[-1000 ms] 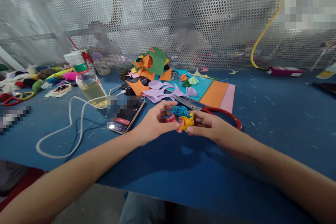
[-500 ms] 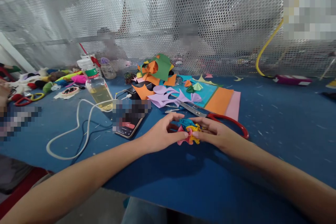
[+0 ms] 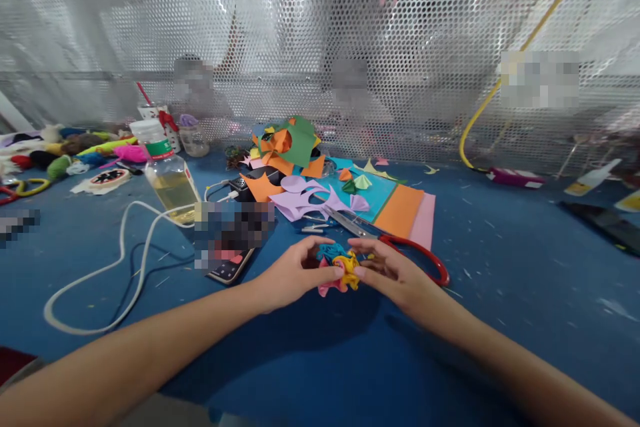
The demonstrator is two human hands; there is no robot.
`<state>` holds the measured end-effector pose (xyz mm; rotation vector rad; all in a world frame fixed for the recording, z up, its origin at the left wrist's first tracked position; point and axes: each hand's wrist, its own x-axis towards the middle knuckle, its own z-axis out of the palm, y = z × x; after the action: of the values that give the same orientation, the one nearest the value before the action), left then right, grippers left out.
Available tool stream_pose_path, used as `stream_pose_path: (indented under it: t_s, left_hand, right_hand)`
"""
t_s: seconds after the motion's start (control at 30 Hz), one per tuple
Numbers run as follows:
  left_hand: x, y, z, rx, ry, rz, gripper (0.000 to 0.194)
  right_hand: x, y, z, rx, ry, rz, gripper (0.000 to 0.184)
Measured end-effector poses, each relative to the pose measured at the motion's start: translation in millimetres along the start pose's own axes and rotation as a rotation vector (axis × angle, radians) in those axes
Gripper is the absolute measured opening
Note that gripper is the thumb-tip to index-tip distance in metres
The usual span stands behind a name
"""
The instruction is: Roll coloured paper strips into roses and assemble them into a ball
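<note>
Between my two hands is a small ruffled, twisted bundle [image 3: 331, 253] in blue, yellow and pink; whether it is paper or cloth I cannot tell. My left hand [image 3: 295, 273] grips its left side, the thumb pressed on the pink part. On the right, my right hand [image 3: 400, 273] holds the yellow side with thumb and fingers. The bundle is held above the blue table, and my fingers hide part of its back. Just beyond my right hand lie large scissors [image 3: 417, 248] with red handles, their blades over cut purple paper [image 3: 300, 200].
Stacked coloured sheets [image 3: 400, 210] and paper scraps [image 3: 300, 140] lie behind the hands. To the left are a phone [image 3: 227, 273], a white cable [image 3: 55, 307] and a bottle of yellowish liquid [image 3: 170, 180]. A perforated metal panel [image 3: 290, 33] stands at the back. Glue bottles [image 3: 593, 180] are at right.
The view has shifted as the head moved. Both hands keep hold of the ruffled bundle, which has turned a little between the fingers.
</note>
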<state>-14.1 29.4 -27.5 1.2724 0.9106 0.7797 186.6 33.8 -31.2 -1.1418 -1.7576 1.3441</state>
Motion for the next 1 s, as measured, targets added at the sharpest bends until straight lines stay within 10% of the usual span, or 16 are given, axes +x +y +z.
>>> stream_pose_path:
  t_s: [0.53,1.0]
  left_hand:
    - [-14.0,-3.1,-2.2,0.701,0.079,0.147,0.059]
    - [-11.9,-7.9,-9.6,0.442,0.136,0.128,0.058]
  right_hand:
    - [7.6,-24.2,-9.2,-0.275,0.456,-0.238,0.026]
    - [230.7,-1.9,-83.8,-1.024,0.276,0.043,0.033]
